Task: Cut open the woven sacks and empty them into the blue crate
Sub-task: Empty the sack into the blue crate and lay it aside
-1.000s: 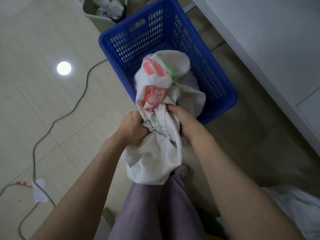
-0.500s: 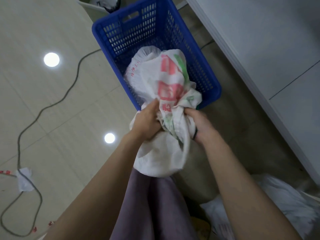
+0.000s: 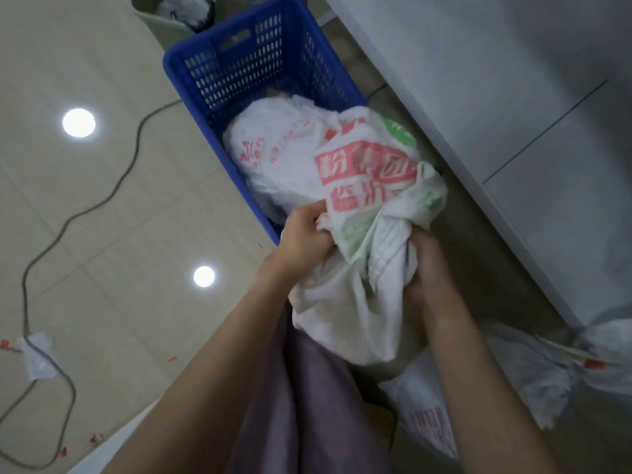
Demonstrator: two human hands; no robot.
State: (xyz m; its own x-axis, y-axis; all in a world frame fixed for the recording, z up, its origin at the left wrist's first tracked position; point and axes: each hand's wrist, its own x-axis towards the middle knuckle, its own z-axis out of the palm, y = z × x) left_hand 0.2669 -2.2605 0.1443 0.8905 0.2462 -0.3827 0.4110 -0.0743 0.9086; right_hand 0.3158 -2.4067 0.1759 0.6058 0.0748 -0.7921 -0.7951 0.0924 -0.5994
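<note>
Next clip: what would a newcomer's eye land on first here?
First the white sack with red and green print, bunched at centre and gripped by the left hand and right hand at the near end of the blue crate. Another white printed bag lies inside the crate. A dark cable snakes across the pale floor at left.

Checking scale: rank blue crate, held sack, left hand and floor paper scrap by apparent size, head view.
1. blue crate and held sack: alike, sack nearer the camera, so unranked.
2. left hand
3. paper scrap
</note>
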